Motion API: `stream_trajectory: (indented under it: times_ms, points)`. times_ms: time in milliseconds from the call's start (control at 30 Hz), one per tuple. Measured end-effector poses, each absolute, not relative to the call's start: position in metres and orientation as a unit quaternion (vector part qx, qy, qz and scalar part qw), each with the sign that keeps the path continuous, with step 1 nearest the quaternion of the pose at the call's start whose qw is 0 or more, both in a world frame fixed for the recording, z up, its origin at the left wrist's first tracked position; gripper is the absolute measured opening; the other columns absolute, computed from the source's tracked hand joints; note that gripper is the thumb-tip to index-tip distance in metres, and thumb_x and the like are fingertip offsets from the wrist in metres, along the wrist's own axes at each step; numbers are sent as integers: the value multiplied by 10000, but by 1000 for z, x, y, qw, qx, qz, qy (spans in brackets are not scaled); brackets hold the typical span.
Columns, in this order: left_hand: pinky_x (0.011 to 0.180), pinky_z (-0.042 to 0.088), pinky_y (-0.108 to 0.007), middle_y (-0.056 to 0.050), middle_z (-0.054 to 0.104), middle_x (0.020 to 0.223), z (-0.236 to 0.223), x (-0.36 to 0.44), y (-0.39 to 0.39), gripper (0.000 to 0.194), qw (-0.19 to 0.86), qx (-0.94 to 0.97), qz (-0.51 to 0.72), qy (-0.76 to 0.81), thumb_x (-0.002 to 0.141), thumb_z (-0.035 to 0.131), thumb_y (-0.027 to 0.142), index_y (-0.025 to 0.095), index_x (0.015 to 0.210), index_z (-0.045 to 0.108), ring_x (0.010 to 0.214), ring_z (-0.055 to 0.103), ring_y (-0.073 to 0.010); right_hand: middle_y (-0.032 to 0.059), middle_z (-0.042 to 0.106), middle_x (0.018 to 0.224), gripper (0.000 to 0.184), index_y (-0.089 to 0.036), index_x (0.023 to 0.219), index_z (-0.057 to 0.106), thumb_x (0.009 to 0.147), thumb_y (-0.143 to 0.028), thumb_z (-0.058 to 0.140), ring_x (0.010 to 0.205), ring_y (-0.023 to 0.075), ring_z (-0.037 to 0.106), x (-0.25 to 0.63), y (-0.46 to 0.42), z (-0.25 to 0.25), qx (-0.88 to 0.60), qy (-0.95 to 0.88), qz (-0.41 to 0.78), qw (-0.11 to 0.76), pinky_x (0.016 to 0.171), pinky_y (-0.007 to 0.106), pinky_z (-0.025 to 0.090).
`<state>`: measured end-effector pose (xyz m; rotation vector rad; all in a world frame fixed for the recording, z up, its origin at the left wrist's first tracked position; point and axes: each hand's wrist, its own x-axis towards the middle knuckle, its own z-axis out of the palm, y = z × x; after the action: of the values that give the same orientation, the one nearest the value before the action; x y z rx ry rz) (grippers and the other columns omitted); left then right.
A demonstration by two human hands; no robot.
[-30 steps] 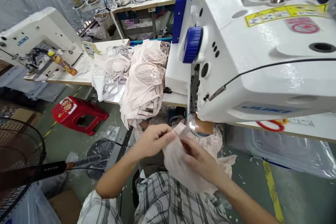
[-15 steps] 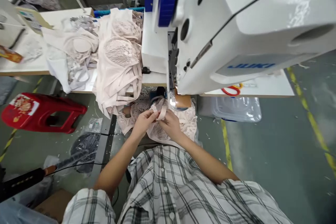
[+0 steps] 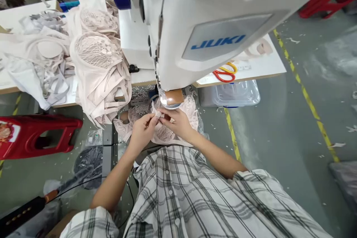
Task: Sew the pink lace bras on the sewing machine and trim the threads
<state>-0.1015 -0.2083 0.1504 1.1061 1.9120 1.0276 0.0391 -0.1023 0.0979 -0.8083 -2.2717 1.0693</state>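
Note:
My left hand [image 3: 142, 131] and my right hand [image 3: 178, 122] meet just below the head of a white JUKI sewing machine [image 3: 212, 18]. Both pinch a narrow pale strap [image 3: 158, 114] of a pink lace bra [image 3: 164, 134] that lies under my hands. The strap end sits right in front of the machine's presser area [image 3: 170, 98], which carries a brown pad. My fingers are closed on the strap from both sides.
A pile of pink bras [image 3: 97, 67] hangs over the table edge at left, with grey and white pieces [image 3: 41, 63] beyond. Red-and-yellow scissors [image 3: 225, 74] lie on the table [image 3: 267, 65] at right, above a clear plastic bin [image 3: 234, 95]. A red stool [image 3: 36, 134] stands on the floor.
The view has tilted further down and closer under the machine head. My hands have moved the strap up nearer the presser area and drawn closer together.

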Motion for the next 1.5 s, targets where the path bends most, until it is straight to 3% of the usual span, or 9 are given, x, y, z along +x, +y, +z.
stream_trajectory:
  times_ms: [267, 500, 700, 867, 967, 1067, 1233, 1367, 1500]
  points:
    - [731, 456, -248, -26, 716, 864, 150, -92, -196, 255, 358, 409, 390, 744, 958, 504, 361, 183, 936, 685, 805, 635, -167, 55, 753, 990, 188, -237, 1010, 741, 919, -328, 603, 695, 139, 683, 48, -108, 92, -317, -842, 284, 332, 655, 267, 558]
    - [698, 427, -243, -15, 692, 819, 153, -86, -187, 248, 332, 438, 356, 756, 964, 478, 342, 189, 897, 661, 764, 606, -157, 41, 711, 995, 182, -244, 1033, 713, 862, -256, 652, 685, 135, 677, 51, -96, 90, -311, -799, 416, 304, 647, 280, 563]
    - [685, 411, -248, -11, 639, 754, 145, -82, -176, 310, 350, 409, 371, 757, 970, 433, 372, 185, 820, 629, 749, 583, -162, 41, 716, 1035, 163, -259, 972, 758, 884, -228, 624, 904, 169, 704, 52, -94, 82, -273, -766, 459, 358, 786, 298, 581]
    - [669, 419, -248, -8, 641, 718, 125, -89, -164, 374, 421, 348, 398, 737, 892, 552, 520, 173, 784, 640, 715, 580, -167, 32, 746, 1019, 231, -260, 1030, 751, 941, -278, 539, 939, 153, 700, 82, -46, 76, -165, -858, 369, 317, 845, 281, 568]
    - [640, 399, -246, -2, 632, 684, 123, -93, -162, 389, 402, 367, 373, 751, 895, 543, 526, 172, 773, 648, 664, 552, -155, 68, 740, 1061, 318, -213, 1085, 717, 954, -208, 427, 1031, 204, 665, 125, 25, 91, -357, -837, 217, 354, 945, 369, 526]
    - [613, 367, -258, -8, 612, 641, 130, -92, -163, 380, 366, 435, 328, 754, 914, 511, 483, 172, 737, 640, 642, 539, -162, 185, 633, 1304, 438, -121, 1306, 599, 898, -158, 443, 1210, 317, 560, 160, 100, 113, -458, -860, 83, 210, 1024, 480, 444]
    - [661, 405, -262, -18, 662, 724, 145, -89, -163, 360, 380, 449, 312, 746, 926, 492, 466, 182, 787, 662, 724, 586, -179, 197, 668, 1125, 420, -128, 1293, 593, 936, -317, 478, 968, 308, 629, 179, 149, 121, -378, -926, 23, 13, 760, 377, 481]
    - [648, 430, -249, -9, 666, 750, 155, -93, -169, 363, 440, 392, 359, 724, 918, 523, 501, 185, 874, 696, 704, 578, -158, 164, 670, 1083, 423, -148, 1271, 589, 917, -372, 531, 813, 263, 641, 198, 93, 122, -401, -913, 52, 58, 636, 344, 470]
    - [653, 468, -249, -25, 698, 788, 158, -98, -174, 335, 530, 306, 433, 661, 895, 584, 493, 187, 937, 715, 689, 599, -150, 82, 679, 949, 377, -233, 1231, 584, 863, -312, 598, 659, 199, 616, 210, -8, 134, -385, -891, 207, 120, 577, 342, 521]
